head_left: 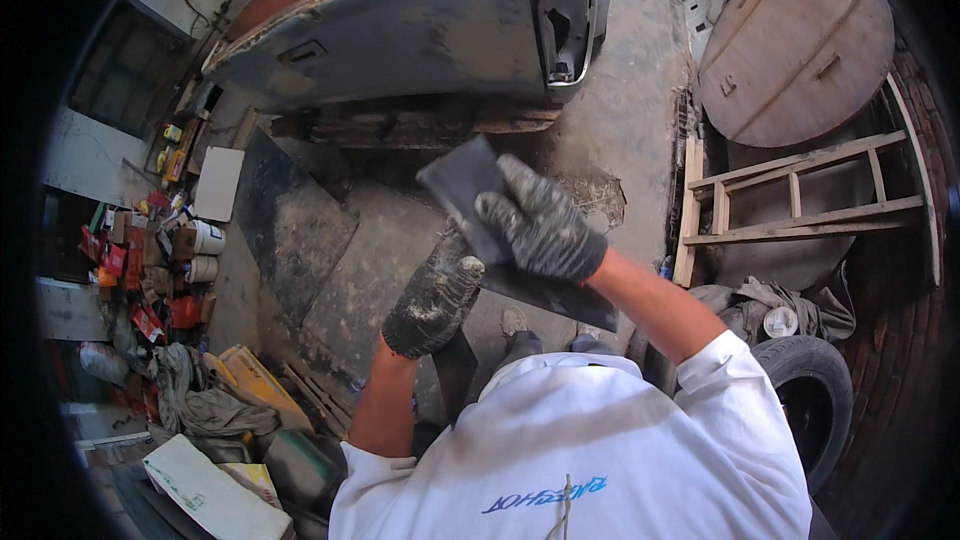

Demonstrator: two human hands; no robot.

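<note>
Both my hands wear dark, dusty work gloves and come together in front of my chest. My right hand (548, 225) is closed on a flat, dark grey rectangular sheet (462, 180) that looks like sandpaper, its thumb lying across the face. Close below it, my left hand (437, 295) is closed at the sheet's lower end, thumb up; its fingertips are partly hidden. Another dark flat piece (575, 300) sticks out beneath my right wrist; whether it joins the sheet I cannot tell. Ahead stands a grey vehicle body panel (390, 35) with tan patches.
A round wooden board (795, 45) and a wooden frame (800, 195) lean at the right, above a tyre (815, 390). Boxes, tins and a white bucket (205, 238) crowd the left. Dark flat sheeting (290, 220) lies on the floor, and cloth (215, 410) is heaped nearby.
</note>
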